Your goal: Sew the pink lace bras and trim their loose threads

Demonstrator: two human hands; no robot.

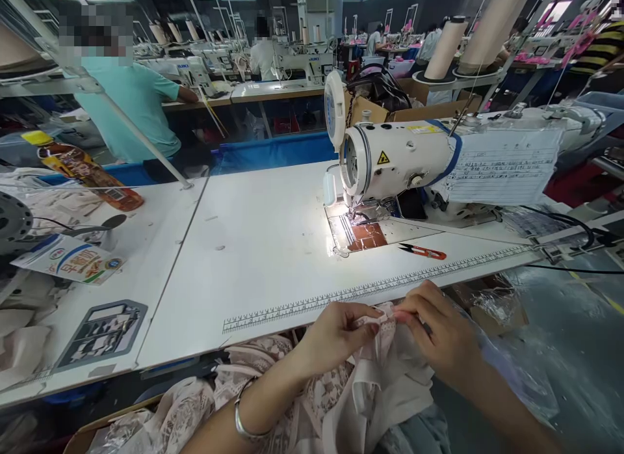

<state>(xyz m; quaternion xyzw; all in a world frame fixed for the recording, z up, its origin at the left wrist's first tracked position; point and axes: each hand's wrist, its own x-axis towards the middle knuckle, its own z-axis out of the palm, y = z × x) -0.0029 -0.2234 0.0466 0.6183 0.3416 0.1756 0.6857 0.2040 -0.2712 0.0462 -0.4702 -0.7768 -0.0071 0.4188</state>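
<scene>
A pale pink lace garment (375, 376) hangs below the front edge of the sewing table. My left hand (338, 330) pinches its upper edge between thumb and fingers. Close beside it, my right hand (433, 324) pinches the same edge, with the fingertips of both hands nearly meeting. More lace fabric (263, 356) lies in folds under my left forearm. Beyond my hands stands a white sewing machine (400, 155), its lamp lighting the needle area. Orange thread snips (423, 251) rest on the table in front of the machine.
A printed ruler strip (341, 294) runs along the front edge of the table (253, 239). To the left are a tilted drink bottle (88, 171), a printed packet (73, 259) and a grey-framed picture card (104, 333). A co-worker in a turquoise shirt (121, 109) sits ahead. Thread cones (446, 47) stand at the right.
</scene>
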